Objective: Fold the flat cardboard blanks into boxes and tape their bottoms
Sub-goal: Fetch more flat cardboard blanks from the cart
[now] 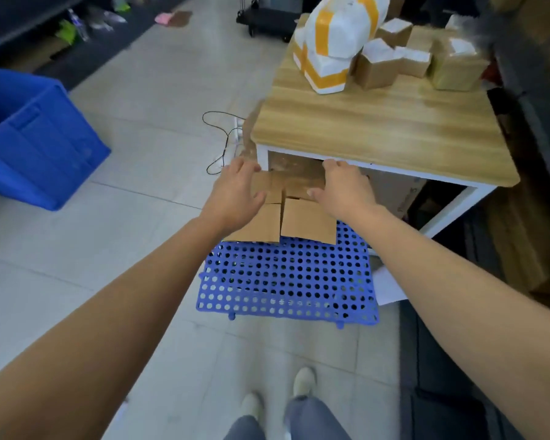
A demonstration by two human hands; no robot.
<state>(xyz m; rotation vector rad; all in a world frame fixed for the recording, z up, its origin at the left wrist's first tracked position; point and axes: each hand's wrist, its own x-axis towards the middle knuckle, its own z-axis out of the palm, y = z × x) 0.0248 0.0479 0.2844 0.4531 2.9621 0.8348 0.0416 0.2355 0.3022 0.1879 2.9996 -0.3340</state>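
Centre frame: left hand (235, 193) and right hand (346, 188) grasp brown flat cardboard blank (308, 222) on blue perforated plastic mat (286, 281) | folding, taping apparently ahead | small brown cardboard boxes (375, 69) stand assembled upper right on wooden table (378, 128)

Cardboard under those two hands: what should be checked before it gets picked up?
1. Both hands on the cardboard: ok; the left hand and right hand lie on its far part.
2. Firm grip: cannot tell; the fingertips are hidden.
3. Cardboard supported: ok; its near flaps rest on the grate.
4. Bare space on the table for folding: ok; its near half shows only wood.
5. Headroom under the table edge for lifting: cannot tell from this view.
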